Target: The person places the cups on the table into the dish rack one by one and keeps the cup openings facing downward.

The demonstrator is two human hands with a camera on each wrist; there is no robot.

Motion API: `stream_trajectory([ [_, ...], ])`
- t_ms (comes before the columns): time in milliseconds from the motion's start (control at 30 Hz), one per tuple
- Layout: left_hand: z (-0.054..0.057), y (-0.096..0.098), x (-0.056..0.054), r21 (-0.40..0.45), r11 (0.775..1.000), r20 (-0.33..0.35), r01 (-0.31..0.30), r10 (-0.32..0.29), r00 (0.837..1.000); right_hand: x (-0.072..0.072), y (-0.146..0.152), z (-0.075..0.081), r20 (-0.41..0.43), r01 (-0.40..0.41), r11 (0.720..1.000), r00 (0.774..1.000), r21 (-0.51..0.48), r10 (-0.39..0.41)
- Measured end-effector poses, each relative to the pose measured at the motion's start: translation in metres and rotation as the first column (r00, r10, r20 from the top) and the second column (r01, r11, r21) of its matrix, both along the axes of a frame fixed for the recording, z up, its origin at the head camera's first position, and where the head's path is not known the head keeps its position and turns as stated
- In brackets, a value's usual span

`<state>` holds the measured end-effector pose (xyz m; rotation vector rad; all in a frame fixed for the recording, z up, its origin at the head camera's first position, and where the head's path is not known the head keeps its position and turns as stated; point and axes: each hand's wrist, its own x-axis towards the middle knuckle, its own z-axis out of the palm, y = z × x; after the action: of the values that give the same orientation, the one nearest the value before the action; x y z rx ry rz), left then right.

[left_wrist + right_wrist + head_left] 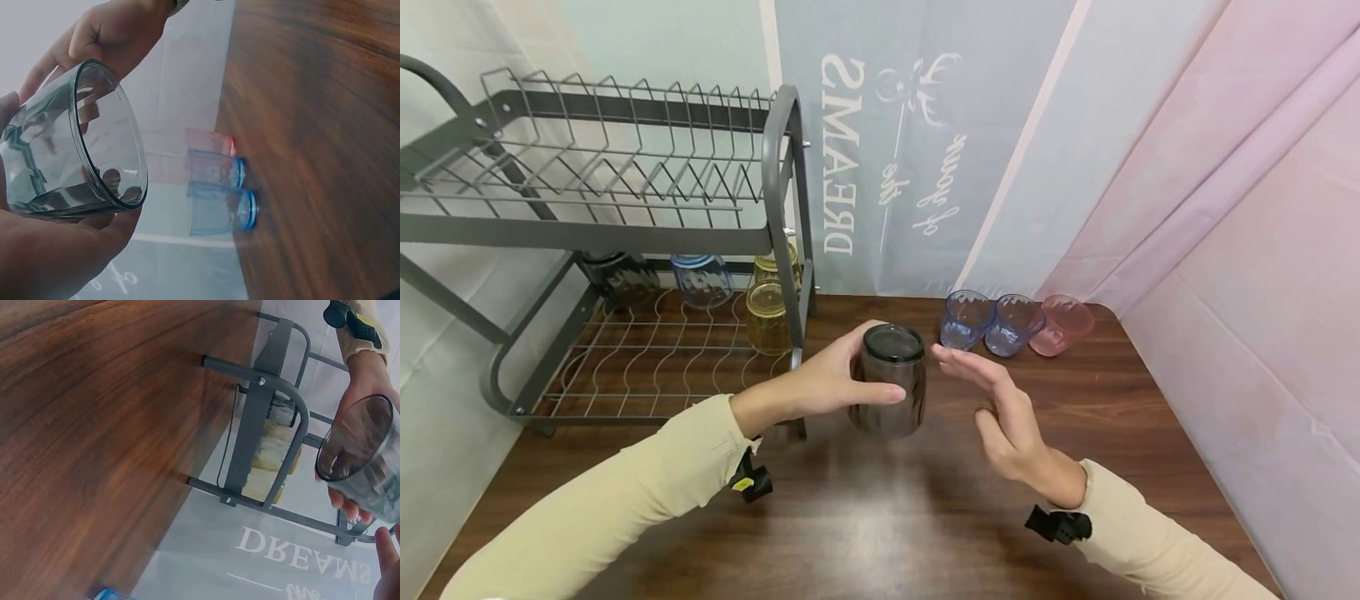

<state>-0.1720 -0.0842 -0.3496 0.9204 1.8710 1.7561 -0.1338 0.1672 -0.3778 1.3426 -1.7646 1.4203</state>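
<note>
My left hand (827, 379) grips a dark grey clear glass (891, 392) round its side, with the thumb across the front. The glass is upside down above the table, base up in the head view; its open rim faces the tabletop in the left wrist view. To the right of the glass, my right hand (1011, 421) is raised with its fingers extended and holds nothing. Beyond that hand, two blue glasses (966, 321) and a pink glass (1063, 325) stand upright in a row at the back of the table.
A two-tier dark metal dish rack (692, 242) stands at the left. On its lower shelf are a dark glass (621, 279), a blue glass (702, 282) and two yellow glasses (767, 317). Printed cloth (902, 150) hangs behind the wooden table (865, 533).
</note>
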Motion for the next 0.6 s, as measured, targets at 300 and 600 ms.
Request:
stream_trajectory([
  [300,0.004,-0.033,0.001,0.001,1.0,-0.04,0.026,-0.026,0.999,-0.008,0.011,0.012,0.02,0.07,0.997,0.997,-0.013,-0.07],
  [600,0.012,-0.069,0.006,-0.042,0.999,-0.076,0.012,-0.015,0.997,-0.015,0.031,0.026,0.085,0.205,0.979,0.975,0.014,-0.205],
])
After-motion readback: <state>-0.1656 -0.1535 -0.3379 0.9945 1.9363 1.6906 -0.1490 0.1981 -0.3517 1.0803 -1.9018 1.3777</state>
